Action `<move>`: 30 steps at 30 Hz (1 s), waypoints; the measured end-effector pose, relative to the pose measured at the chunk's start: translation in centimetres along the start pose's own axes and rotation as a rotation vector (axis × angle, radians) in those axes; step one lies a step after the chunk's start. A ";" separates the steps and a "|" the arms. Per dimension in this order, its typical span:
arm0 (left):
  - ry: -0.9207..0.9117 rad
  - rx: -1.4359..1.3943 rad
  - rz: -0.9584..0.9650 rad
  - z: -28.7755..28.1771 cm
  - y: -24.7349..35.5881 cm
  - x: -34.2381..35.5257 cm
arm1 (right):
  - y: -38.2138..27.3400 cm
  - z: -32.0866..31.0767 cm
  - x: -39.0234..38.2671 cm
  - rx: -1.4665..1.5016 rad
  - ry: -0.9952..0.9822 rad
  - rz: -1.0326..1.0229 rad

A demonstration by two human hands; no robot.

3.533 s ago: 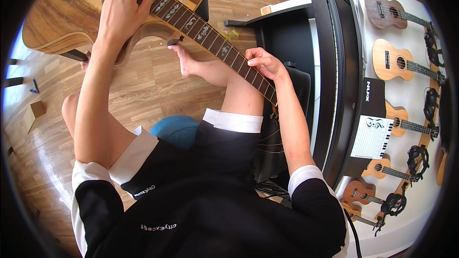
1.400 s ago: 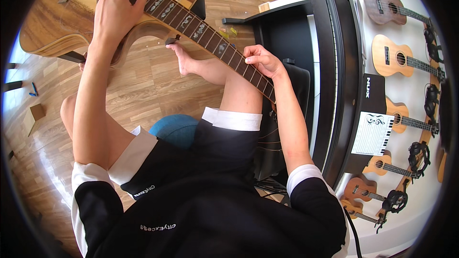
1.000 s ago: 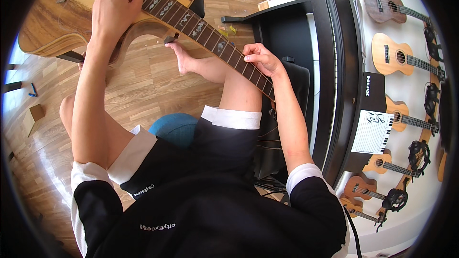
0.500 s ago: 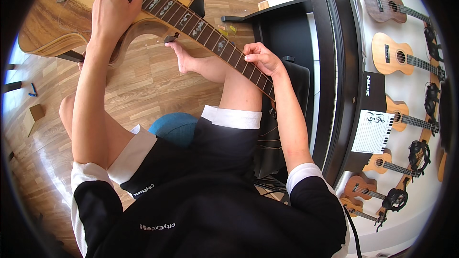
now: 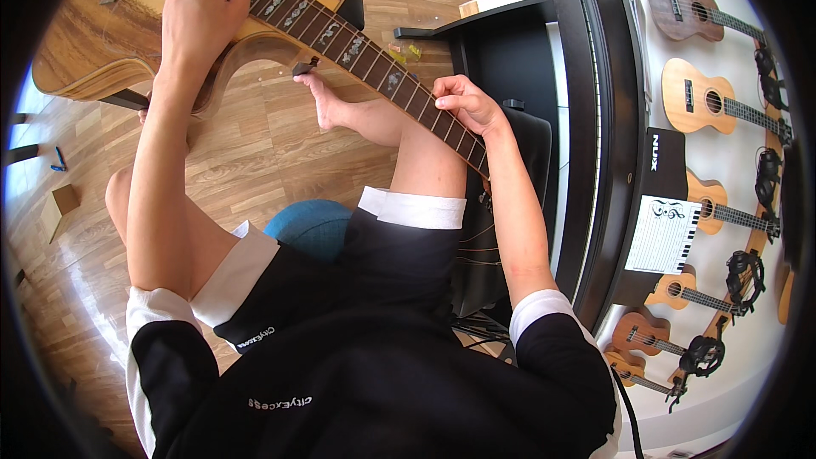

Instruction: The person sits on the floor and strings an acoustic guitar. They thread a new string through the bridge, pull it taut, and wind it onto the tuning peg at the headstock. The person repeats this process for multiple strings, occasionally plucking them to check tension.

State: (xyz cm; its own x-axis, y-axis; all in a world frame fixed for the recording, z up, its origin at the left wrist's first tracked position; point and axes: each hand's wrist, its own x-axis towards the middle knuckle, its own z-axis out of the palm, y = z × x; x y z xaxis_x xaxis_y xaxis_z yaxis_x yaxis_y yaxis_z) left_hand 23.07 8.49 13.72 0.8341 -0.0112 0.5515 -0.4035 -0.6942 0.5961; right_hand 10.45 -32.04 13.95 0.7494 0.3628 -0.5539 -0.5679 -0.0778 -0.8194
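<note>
An acoustic guitar [image 5: 76, 42] with a glossy brown wooden body lies across the far left, its neck slanting down toward the right. Next to the dark sound hole, my left hand [image 5: 200, 13] rests over the body end of the inlaid fretboard [image 5: 340, 38]. Its thumb and fingers are apart, and some fingertips are cut off by the upper edge. Toward the head end of the neck, my right hand [image 5: 467, 104] is curled, with thumb and index finger pressed together above the frets. What lies in that pinch is too fine to make out. Thin loose strings [image 5: 478, 257] hang below the neck.
A black digital piano [image 5: 595, 76] stands close on the right, with a white music sheet [image 5: 659, 234] beyond it. Several ukuleles [image 5: 699, 95] and black headphones [image 5: 702, 355] hang on the white wall. Below my hands are a blue round seat [image 5: 308, 225] and a wooden floor [image 5: 280, 149].
My left hand has shifted very slightly toward me over the sound hole, with its fingers bent a little differently. The right hand and the guitar stay in place.
</note>
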 end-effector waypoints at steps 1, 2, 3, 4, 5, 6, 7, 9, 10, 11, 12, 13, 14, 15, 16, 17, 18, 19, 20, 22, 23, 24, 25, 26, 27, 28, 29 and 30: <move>0.024 -0.009 -0.031 -0.2 0.3 -0.2 | 0.0 0.0 -0.1 -0.001 0.007 0.000; 0.048 -0.018 -0.063 -0.6 0.5 -0.3 | 0.1 0.0 -0.1 -0.002 0.014 0.001; 0.073 -0.024 -0.094 -1.0 0.6 -0.4 | 0.1 0.0 -0.1 -0.003 0.019 0.001; 0.103 -0.001 0.003 -1.0 0.4 -0.2 | 0.1 0.0 -0.1 -0.009 0.010 -0.001; 0.132 0.023 0.101 -0.9 0.1 0.0 | 0.1 -0.1 0.0 -0.015 0.002 -0.003; 0.162 0.047 0.197 -0.9 -0.1 0.2 | 0.0 -0.1 0.1 -0.022 -0.007 -0.005; 0.200 0.038 0.220 -0.7 -0.1 0.3 | 0.0 -0.1 0.1 -0.024 -0.001 -0.006; 0.276 0.019 0.266 -0.4 0.2 0.4 | -0.1 0.1 0.0 -0.027 0.010 -0.009; 0.221 0.047 0.244 -0.2 0.0 0.3 | 0.0 0.0 0.0 -0.025 0.010 -0.010; 0.166 0.075 0.221 0.0 -0.3 0.0 | 0.0 0.0 0.1 -0.023 0.009 -0.010; 0.109 0.102 0.199 0.1 -0.2 -0.1 | 0.1 0.0 0.1 -0.020 0.010 -0.010; 0.012 0.132 0.128 0.0 -0.1 -0.1 | 0.0 0.1 0.1 -0.018 0.013 -0.006; -0.084 0.161 0.058 -0.2 0.1 0.0 | 0.0 0.1 0.0 -0.016 0.016 -0.003; -0.181 0.190 -0.014 -0.4 0.3 0.1 | -0.1 0.2 -0.1 -0.014 0.018 0.001; -0.153 0.208 0.029 -0.2 0.1 0.0 | 0.0 0.1 -0.1 -0.017 0.015 0.000; -0.125 0.227 0.071 0.1 -0.2 -0.2 | 0.0 0.0 -0.1 -0.020 0.011 -0.001; -0.096 0.246 0.114 0.2 -0.5 -0.3 | 0.0 -0.1 -0.1 -0.024 0.007 -0.004; -0.087 0.231 0.118 0.3 -0.7 -0.2 | 0.1 -0.1 -0.1 -0.023 0.009 0.001; -0.078 0.216 0.123 0.3 -0.9 -0.1 | 0.1 -0.2 -0.1 -0.022 0.012 0.007; -0.024 0.158 0.115 0.2 -0.5 0.0 | 0.2 -0.1 0.0 -0.022 0.013 0.007; 0.022 0.113 0.103 0.1 -0.1 0.1 | 0.2 -0.1 0.0 -0.024 0.011 0.001; 0.069 0.067 0.089 0.0 0.2 0.1 | 0.1 0.0 0.0 -0.029 0.011 -0.004; 0.068 0.067 0.075 -0.1 0.2 0.1 | 0.1 0.0 0.0 -0.033 0.011 -0.006; 0.068 0.067 0.062 -0.2 0.2 0.0 | 0.0 0.0 0.1 -0.037 0.012 -0.009; 0.067 0.069 0.050 -0.2 0.2 0.0 | 0.1 -0.1 0.0 -0.041 0.012 -0.014; 0.053 0.107 0.075 0.0 -0.2 -0.1 | 0.1 -0.1 0.0 -0.038 0.011 -0.011; 0.039 0.146 0.099 0.3 -0.9 -0.3 | 0.1 -0.2 -0.1 -0.036 0.009 -0.007; 0.027 0.185 0.123 0.4 -1.2 -0.4 | 0.0 -0.1 -0.1 -0.036 0.007 -0.004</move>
State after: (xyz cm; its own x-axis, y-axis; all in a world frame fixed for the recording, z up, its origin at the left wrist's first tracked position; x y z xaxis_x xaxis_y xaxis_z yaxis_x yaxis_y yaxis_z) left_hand 23.43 9.04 12.55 0.7716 -0.0869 0.6301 -0.4236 -0.8092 0.4071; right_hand 10.41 -32.12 13.96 0.7538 0.3571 -0.5516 -0.5526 -0.1096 -0.8262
